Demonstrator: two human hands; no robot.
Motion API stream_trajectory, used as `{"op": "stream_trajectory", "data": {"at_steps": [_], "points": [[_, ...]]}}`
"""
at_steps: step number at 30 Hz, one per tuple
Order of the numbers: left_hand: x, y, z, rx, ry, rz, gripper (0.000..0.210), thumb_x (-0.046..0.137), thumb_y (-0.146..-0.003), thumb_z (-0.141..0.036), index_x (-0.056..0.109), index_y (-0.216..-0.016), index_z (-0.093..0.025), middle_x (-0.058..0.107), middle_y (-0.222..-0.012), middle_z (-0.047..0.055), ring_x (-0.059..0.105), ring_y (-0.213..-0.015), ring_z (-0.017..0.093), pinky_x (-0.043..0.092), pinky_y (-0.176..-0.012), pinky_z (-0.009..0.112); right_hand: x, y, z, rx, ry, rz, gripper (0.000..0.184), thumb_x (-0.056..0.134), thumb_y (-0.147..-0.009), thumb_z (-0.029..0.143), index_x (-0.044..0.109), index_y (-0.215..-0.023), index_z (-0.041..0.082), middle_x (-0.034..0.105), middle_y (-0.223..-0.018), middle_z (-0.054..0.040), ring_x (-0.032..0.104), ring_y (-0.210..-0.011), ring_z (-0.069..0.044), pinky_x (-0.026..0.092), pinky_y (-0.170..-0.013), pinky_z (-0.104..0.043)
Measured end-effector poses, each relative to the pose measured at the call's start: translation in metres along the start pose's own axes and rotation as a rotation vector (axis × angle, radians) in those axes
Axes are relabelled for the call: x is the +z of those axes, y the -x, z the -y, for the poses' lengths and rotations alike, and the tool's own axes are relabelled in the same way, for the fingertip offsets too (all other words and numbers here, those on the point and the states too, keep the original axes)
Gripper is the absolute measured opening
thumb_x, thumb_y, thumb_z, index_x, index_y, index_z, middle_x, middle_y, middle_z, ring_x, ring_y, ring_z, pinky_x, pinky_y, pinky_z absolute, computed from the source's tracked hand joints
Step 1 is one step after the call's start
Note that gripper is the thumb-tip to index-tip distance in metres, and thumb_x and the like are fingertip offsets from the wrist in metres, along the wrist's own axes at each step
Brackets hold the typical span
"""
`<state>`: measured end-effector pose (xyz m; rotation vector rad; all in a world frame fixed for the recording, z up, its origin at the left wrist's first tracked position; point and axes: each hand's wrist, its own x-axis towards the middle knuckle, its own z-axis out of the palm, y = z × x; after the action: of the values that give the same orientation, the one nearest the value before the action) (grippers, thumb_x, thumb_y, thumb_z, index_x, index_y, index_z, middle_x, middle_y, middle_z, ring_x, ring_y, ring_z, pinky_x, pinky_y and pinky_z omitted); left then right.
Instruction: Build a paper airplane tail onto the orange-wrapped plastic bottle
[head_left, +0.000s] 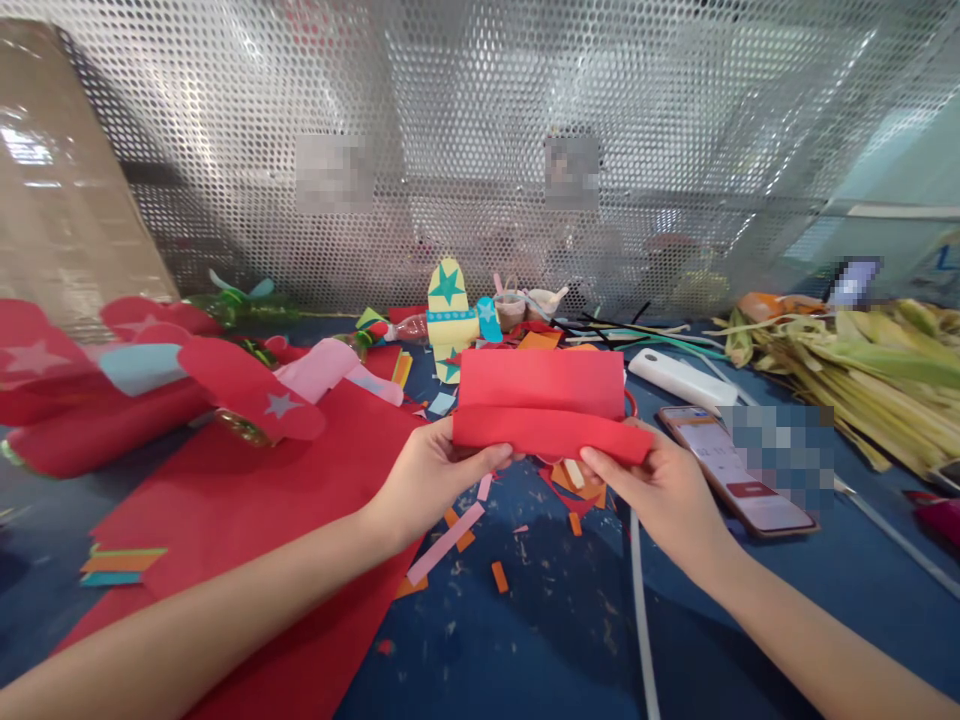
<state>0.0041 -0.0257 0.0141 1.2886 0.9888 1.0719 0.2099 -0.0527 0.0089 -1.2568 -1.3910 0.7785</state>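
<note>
A folded sheet of red paper [540, 385] is held up over the middle of the table, its lower part doubled forward along a crease. My left hand [439, 475] grips the lower left end, thumb in front and fingers behind. At the lower right end, my right hand [664, 490] pinches the same fold with its thumb on the front. Large red paper sheets [300, 560] lie beneath my left forearm. Pink paper strips [446, 545] and orange scraps [500, 577] are scattered on the table below the held paper.
Red paper airplanes with stars [255, 390] stand at left, and a yellow one with green stars [448, 320] at the back. On the right are a phone [739, 470], a white device [682, 380], a white cable [641, 620] and dried husks [847, 370]. A perforated metal panel [480, 120] rises behind.
</note>
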Motion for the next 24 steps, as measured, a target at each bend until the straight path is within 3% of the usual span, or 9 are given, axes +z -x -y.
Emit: {"op": "stream_trajectory", "data": {"at_steps": [8,12,15,18,20,22,24], "points": [[0.0029,0.0008,0.0034,0.02,0.007,-0.077,0.015,0.074,-0.068,-0.02,0.062,-0.076,-0.017,0.071,-0.071,0.0,0.068,-0.068,0.014,0.055,-0.067,0.023,-0.0006,-0.0005,-0.0046,0.022,-0.023,0.003,0.018,0.069,-0.072,0.036,0.061,-0.08,0.022,0.07,-0.076,-0.0026,0.068,-0.071,-0.019,0.058,-0.065,-0.032],[0.0047,0.0016,0.004,0.039,0.038,-0.085,0.019,0.073,-0.069,-0.019,0.057,-0.079,-0.018,0.068,-0.071,-0.001,0.067,-0.068,0.013,0.055,-0.066,0.021,-0.0005,0.0005,-0.0036,0.03,-0.131,-0.019,0.029,0.072,-0.071,0.031,0.047,-0.085,0.026,0.07,-0.072,0.0016,0.068,-0.062,-0.016,0.058,-0.058,-0.029],[0.0059,0.0032,0.0029,0.049,0.097,-0.068,0.036,0.074,-0.07,-0.019,0.051,-0.097,-0.022,0.067,-0.07,-0.003,0.068,-0.065,0.014,0.056,-0.064,0.023,0.0004,0.0016,-0.0013,0.036,-0.192,-0.038,0.041,0.072,-0.07,0.028,0.041,-0.097,0.028,0.069,-0.064,0.0038,0.066,-0.054,-0.017,0.059,-0.055,-0.031],[0.0069,0.0046,0.0009,0.041,0.122,-0.076,0.071,0.075,-0.069,-0.019,0.036,-0.127,-0.029,0.068,-0.073,-0.004,0.07,-0.069,0.017,0.057,-0.064,0.024,0.0008,0.0017,-0.0004,0.049,-0.215,-0.065,0.063,0.074,-0.069,0.027,0.038,-0.12,0.028,0.071,-0.069,0.0022,0.067,-0.056,-0.019,0.06,-0.059,-0.034],[0.0074,0.0051,-0.0001,0.041,0.137,-0.08,0.082,0.075,-0.068,-0.018,0.029,-0.135,-0.031,0.069,-0.078,-0.003,0.07,-0.073,0.018,0.057,-0.066,0.024,-0.0002,0.0008,-0.001,0.062,-0.219,-0.063,0.071,0.074,-0.069,0.028,0.036,-0.128,0.028,0.071,-0.073,0.0018,0.066,-0.055,-0.018,0.06,-0.06,-0.035],[0.0074,0.0047,-0.0001,0.042,0.162,-0.054,0.074,0.075,-0.069,-0.018,0.037,-0.132,-0.028,0.071,-0.084,0.0,0.069,-0.077,0.017,0.057,-0.068,0.024,-0.0021,-0.0005,-0.0019,0.07,-0.169,-0.029,0.054,0.073,-0.07,0.031,0.05,-0.118,0.025,0.071,-0.071,0.0012,0.065,-0.055,-0.017,0.059,-0.059,-0.033],[0.0067,0.0036,0.0013,0.018,0.184,-0.03,0.057,0.076,-0.069,-0.018,0.051,-0.12,-0.023,0.072,-0.092,0.002,0.068,-0.078,0.016,0.056,-0.07,0.023,-0.0045,-0.0015,-0.0031,0.07,-0.083,0.0,0.028,0.071,-0.071,0.034,0.062,-0.095,0.022,0.07,-0.067,0.0001,0.065,-0.056,-0.016,0.057,-0.058,-0.029]]}}
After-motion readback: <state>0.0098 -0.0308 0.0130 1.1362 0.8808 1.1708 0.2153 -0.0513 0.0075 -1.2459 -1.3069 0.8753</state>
